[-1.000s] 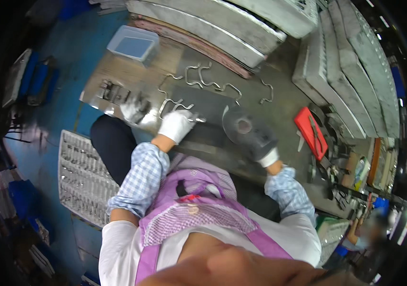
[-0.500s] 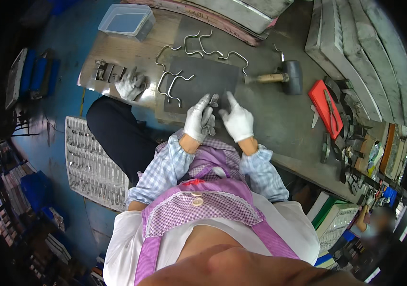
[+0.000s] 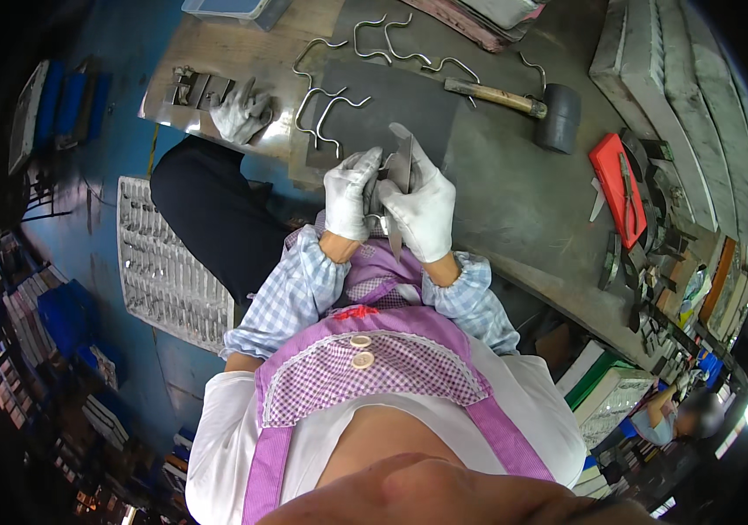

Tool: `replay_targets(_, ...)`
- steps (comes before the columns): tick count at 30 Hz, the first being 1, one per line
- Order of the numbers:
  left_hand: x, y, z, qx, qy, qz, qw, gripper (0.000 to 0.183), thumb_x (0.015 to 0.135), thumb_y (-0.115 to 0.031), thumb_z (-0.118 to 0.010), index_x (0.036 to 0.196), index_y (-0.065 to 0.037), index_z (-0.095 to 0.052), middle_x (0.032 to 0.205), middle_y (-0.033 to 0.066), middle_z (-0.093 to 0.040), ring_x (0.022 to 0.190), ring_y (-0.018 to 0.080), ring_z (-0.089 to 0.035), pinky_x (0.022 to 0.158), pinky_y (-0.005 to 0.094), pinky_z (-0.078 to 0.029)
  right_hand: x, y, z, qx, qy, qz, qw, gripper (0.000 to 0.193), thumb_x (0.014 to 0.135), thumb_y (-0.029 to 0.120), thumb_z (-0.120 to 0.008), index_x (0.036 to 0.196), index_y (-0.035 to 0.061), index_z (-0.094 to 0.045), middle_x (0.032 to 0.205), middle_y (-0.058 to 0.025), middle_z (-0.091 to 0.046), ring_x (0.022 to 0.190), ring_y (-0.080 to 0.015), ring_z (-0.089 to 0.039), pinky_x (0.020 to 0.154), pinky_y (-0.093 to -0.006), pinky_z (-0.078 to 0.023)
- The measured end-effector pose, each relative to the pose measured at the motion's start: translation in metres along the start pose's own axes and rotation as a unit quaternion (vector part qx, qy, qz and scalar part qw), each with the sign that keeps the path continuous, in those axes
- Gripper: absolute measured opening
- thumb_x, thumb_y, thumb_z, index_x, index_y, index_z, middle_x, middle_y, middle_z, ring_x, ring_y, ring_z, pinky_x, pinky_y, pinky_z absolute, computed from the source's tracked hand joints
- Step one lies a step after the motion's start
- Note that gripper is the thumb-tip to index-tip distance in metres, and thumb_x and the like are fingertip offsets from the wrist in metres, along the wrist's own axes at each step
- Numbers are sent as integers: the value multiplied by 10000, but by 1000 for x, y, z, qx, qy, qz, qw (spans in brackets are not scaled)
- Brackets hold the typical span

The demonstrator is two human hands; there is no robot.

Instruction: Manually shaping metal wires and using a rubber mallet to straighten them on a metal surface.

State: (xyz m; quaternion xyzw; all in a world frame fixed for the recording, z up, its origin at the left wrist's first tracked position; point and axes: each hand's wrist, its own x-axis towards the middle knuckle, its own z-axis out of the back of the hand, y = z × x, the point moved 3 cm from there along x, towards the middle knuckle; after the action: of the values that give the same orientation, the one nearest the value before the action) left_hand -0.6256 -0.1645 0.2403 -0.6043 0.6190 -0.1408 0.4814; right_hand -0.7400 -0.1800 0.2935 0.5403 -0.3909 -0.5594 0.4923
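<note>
My left hand (image 3: 347, 198), in a white glove with grey-stained fingers, is closed around a bent metal rod (image 3: 375, 218). Only short shiny parts of that rod show between the fingers. Against it my right hand (image 3: 427, 208), gloved the same way, pinches a thin flat grey strip (image 3: 403, 166) that stands on edge between both hands. Its lower tip points toward my lap. Just beyond the hands, bent metal rods (image 3: 336, 111) lie on a dark mat (image 3: 391, 101), with several more of them farther up the table.
A black-headed mallet (image 3: 558, 118) lies to the right, near a red tray (image 3: 612, 179) with pliers on it. Stacked grey pads (image 3: 654, 114) line the right edge. At left are a spare glove (image 3: 241, 114), a metal fixture (image 3: 199, 89) and a clear plastic box (image 3: 247, 7).
My right hand, formerly apart with a finger extended, now holds the flat strip against what the left hand holds. The view has shifted, so the table things appear higher.
</note>
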Motion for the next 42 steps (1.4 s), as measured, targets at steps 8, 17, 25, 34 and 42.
replay_targets(8,37,-51,4,328,-88,8,941,492,933,-408,-660,1139,38,-666,502,-2,-495,391,73,-441,356,265,-346,52,-41,61,-479,-4,52,876,483,840,281,-684,1296,159,-579,803,-80,-698,763,-286,-686,683,-401,-553)
replay_targets(17,66,-4,-11,441,-54,-8,896,476,926,-441,-625,1155,-25,-654,816,165,-726,769,271,-723,677,375,-560,107,-26,161,-552,-117,253,786,320,783,36,-555,995,217,-713,1032,-40,-677,822,-268,-671,739,-364,-542)
replay_targets(25,58,-74,-15,776,-54,-216,590,367,871,-366,-667,1138,-116,-642,1009,174,-694,895,309,-694,774,398,-548,-12,-58,223,-431,-272,175,842,317,936,267,-596,1187,82,-652,1118,-133,-666,953,-285,-640,839,-403,-503)
replay_targets(34,80,-96,19,693,107,-111,704,306,850,-306,-631,993,-36,-623,921,197,-706,876,349,-696,798,442,-527,57,-108,247,-333,-177,-122,918,474,887,413,-665,1198,59,-613,831,-65,-630,658,-151,-617,608,-337,-515)
replay_targets(42,48,-102,-8,642,105,-376,660,189,823,-221,-713,831,-50,-632,724,155,-646,669,336,-657,594,425,-513,51,33,127,186,31,-215,958,319,980,375,-578,896,67,-562,571,65,-435,380,-49,-352,344,-231,-237)
